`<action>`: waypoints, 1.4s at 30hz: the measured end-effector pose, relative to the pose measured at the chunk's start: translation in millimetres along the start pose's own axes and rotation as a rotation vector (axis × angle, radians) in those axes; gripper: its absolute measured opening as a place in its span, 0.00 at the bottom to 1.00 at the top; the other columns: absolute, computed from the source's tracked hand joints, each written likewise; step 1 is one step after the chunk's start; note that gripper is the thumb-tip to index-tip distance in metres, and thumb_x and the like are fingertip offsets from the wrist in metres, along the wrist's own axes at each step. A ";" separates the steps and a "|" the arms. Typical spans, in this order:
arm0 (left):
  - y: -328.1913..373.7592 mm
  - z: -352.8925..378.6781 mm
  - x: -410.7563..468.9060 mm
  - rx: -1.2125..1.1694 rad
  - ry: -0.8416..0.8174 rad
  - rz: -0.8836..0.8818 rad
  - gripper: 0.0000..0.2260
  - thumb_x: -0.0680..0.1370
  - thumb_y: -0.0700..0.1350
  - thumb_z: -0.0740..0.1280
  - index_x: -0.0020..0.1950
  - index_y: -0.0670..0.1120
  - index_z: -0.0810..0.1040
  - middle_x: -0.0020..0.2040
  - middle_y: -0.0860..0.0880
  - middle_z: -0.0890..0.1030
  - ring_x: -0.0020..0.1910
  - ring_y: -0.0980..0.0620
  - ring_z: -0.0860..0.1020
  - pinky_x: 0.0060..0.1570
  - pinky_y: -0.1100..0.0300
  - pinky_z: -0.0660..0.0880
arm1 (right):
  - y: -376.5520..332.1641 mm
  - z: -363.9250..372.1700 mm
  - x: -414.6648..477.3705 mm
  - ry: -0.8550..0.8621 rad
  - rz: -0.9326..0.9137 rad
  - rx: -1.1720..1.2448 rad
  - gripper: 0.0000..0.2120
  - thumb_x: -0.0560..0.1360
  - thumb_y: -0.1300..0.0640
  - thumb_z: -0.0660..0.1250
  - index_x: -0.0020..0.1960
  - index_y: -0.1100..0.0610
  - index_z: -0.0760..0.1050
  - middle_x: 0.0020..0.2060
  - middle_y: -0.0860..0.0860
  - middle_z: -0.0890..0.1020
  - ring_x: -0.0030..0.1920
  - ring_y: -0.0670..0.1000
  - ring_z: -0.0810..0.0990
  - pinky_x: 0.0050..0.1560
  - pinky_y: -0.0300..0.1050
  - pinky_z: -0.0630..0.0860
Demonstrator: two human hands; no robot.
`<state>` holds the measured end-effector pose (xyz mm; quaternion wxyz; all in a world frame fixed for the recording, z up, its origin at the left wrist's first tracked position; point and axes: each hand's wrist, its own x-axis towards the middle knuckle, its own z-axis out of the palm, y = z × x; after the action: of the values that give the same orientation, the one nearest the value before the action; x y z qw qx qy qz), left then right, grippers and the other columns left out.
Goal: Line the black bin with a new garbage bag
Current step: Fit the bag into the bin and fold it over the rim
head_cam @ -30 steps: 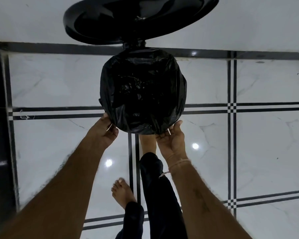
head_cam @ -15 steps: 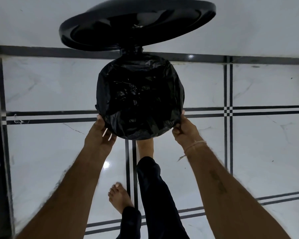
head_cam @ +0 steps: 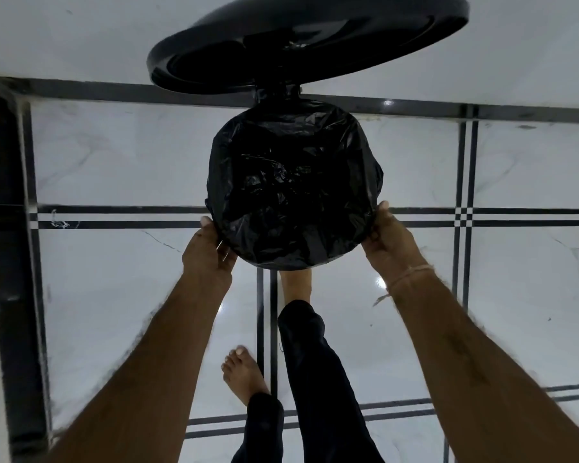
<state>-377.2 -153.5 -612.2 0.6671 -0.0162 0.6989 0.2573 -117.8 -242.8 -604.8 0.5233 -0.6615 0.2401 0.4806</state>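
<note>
A round black bin stands on the floor against the wall, its lid [head_cam: 308,45] tipped up and open. A black garbage bag [head_cam: 291,185] is spread over the bin's mouth and folded down over the rim, so the bin body is hidden under it. My left hand [head_cam: 208,248] grips the bagged rim at its lower left. At the rim's lower right, my right hand [head_cam: 386,238] grips the bag, with a thread band on that wrist. One foot [head_cam: 295,282] reaches under the bin's front edge.
White marble floor [head_cam: 482,295] with black inlay lines surrounds the bin. A white wall [head_cam: 81,35] runs behind it. A dark vertical edge [head_cam: 10,262] stands at the far left. My other bare foot [head_cam: 241,372] rests on the floor behind.
My right hand moved from under the front of the rim out to its right side. The left hand slid slightly up along the left side. The bag sits flatter over the rim.
</note>
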 end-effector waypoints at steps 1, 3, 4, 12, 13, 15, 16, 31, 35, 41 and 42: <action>1.7 1.1 -3.7 0.015 -0.002 0.023 0.19 0.79 0.60 0.68 0.62 0.47 0.82 0.61 0.49 0.84 0.59 0.50 0.83 0.55 0.53 0.82 | -2.6 -0.8 2.3 -0.018 -0.007 -0.062 0.20 0.80 0.42 0.66 0.58 0.59 0.82 0.54 0.53 0.86 0.52 0.51 0.86 0.55 0.49 0.85; 5.4 3.6 -10.1 0.070 -0.053 0.078 0.24 0.76 0.65 0.69 0.63 0.50 0.82 0.61 0.53 0.84 0.60 0.52 0.81 0.59 0.51 0.80 | -9.5 0.6 2.4 -0.060 -0.014 -0.153 0.27 0.76 0.35 0.68 0.63 0.55 0.81 0.62 0.51 0.84 0.61 0.53 0.83 0.62 0.54 0.81; 7.5 5.7 -12.9 0.095 -0.068 0.101 0.25 0.75 0.65 0.70 0.64 0.49 0.81 0.59 0.54 0.85 0.59 0.53 0.81 0.58 0.52 0.80 | -13.5 2.2 3.8 -0.065 -0.009 -0.178 0.26 0.76 0.36 0.69 0.64 0.54 0.81 0.63 0.51 0.84 0.63 0.53 0.82 0.62 0.55 0.81; 15.7 7.0 -2.2 0.192 0.039 0.171 0.11 0.78 0.57 0.71 0.47 0.49 0.80 0.45 0.54 0.83 0.45 0.57 0.81 0.45 0.60 0.76 | -22.6 13.4 26.4 0.060 0.025 -0.169 0.15 0.80 0.50 0.70 0.53 0.63 0.80 0.39 0.52 0.87 0.36 0.48 0.86 0.36 0.42 0.83; 17.6 6.3 -0.8 0.234 0.078 0.231 0.12 0.78 0.56 0.72 0.47 0.48 0.79 0.43 0.54 0.82 0.42 0.57 0.79 0.43 0.60 0.74 | -22.1 11.7 23.2 0.105 -0.047 -0.228 0.12 0.81 0.52 0.69 0.51 0.63 0.78 0.36 0.51 0.84 0.33 0.47 0.83 0.34 0.40 0.81; 25.1 7.7 -0.2 0.256 0.065 0.371 0.13 0.80 0.57 0.69 0.48 0.48 0.77 0.43 0.53 0.79 0.41 0.56 0.77 0.41 0.59 0.72 | -22.4 11.5 16.4 0.152 -0.280 -0.306 0.13 0.82 0.50 0.67 0.53 0.61 0.76 0.41 0.51 0.82 0.38 0.48 0.80 0.38 0.40 0.79; 30.1 11.5 -1.1 0.252 0.019 0.407 0.14 0.81 0.59 0.67 0.49 0.48 0.77 0.44 0.53 0.79 0.42 0.55 0.77 0.42 0.60 0.73 | -26.0 15.8 10.5 0.122 -0.382 -0.340 0.14 0.82 0.47 0.67 0.53 0.59 0.77 0.43 0.50 0.81 0.42 0.47 0.80 0.43 0.40 0.78; 80.9 44.9 32.0 0.420 -0.269 0.142 0.21 0.80 0.65 0.62 0.56 0.52 0.84 0.55 0.53 0.86 0.54 0.49 0.84 0.48 0.52 0.82 | -86.4 70.3 35.6 -0.202 -0.076 -0.688 0.22 0.78 0.34 0.65 0.51 0.53 0.82 0.50 0.48 0.82 0.54 0.51 0.79 0.55 0.47 0.79; 107.2 72.2 35.1 0.502 -0.427 0.125 0.22 0.79 0.61 0.67 0.63 0.47 0.83 0.56 0.47 0.87 0.57 0.45 0.85 0.53 0.49 0.81 | -98.3 90.5 31.7 -0.366 -0.168 -0.685 0.21 0.76 0.36 0.69 0.54 0.53 0.85 0.55 0.51 0.87 0.59 0.54 0.84 0.64 0.52 0.80; 127.3 92.6 54.1 0.583 -0.311 0.027 0.16 0.74 0.54 0.77 0.56 0.45 0.85 0.51 0.47 0.88 0.50 0.48 0.87 0.49 0.51 0.84 | -109.3 120.3 55.4 -0.351 -0.132 -0.758 0.23 0.75 0.43 0.74 0.59 0.61 0.83 0.58 0.57 0.86 0.60 0.57 0.84 0.66 0.55 0.79; 127.1 92.8 58.8 0.618 -0.318 0.001 0.15 0.74 0.55 0.76 0.54 0.45 0.86 0.49 0.47 0.88 0.47 0.49 0.87 0.47 0.53 0.84 | -109.6 123.1 60.3 -0.348 -0.114 -0.795 0.22 0.75 0.43 0.74 0.58 0.60 0.83 0.55 0.55 0.87 0.58 0.55 0.85 0.65 0.54 0.79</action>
<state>-344.4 11.0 -622.5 0.7409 0.2271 0.6312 0.0331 -49.8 -81.0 -606.5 0.2864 -0.7327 -0.0921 0.6105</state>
